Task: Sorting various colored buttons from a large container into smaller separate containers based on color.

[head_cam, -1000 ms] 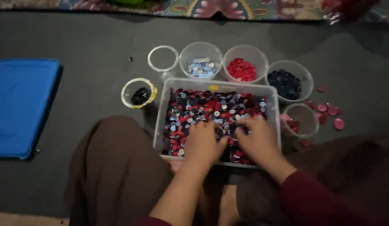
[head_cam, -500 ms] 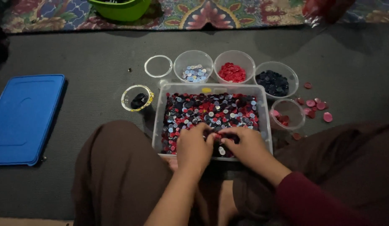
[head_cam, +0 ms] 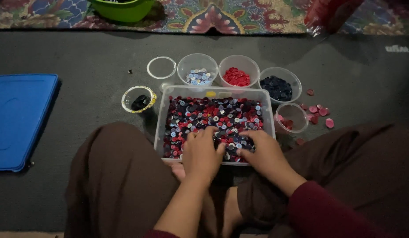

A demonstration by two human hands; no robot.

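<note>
The mixed buttons are held in the clear tray, where the left hand and right hand are pressed fingers-down at its near edge, nothing visibly gripped.

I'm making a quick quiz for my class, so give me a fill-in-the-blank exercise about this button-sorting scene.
1. Both hands, left hand and right hand, rest in the clear tray full of mixed ____.
2. The cup between the pale blue buttons and the dark blue ones holds ____ buttons.
3. The flat lid lying on the person's left is ____ in colour.
4. The bowl on the patterned rug is ____.

Missing words: buttons; red; blue; green
</note>
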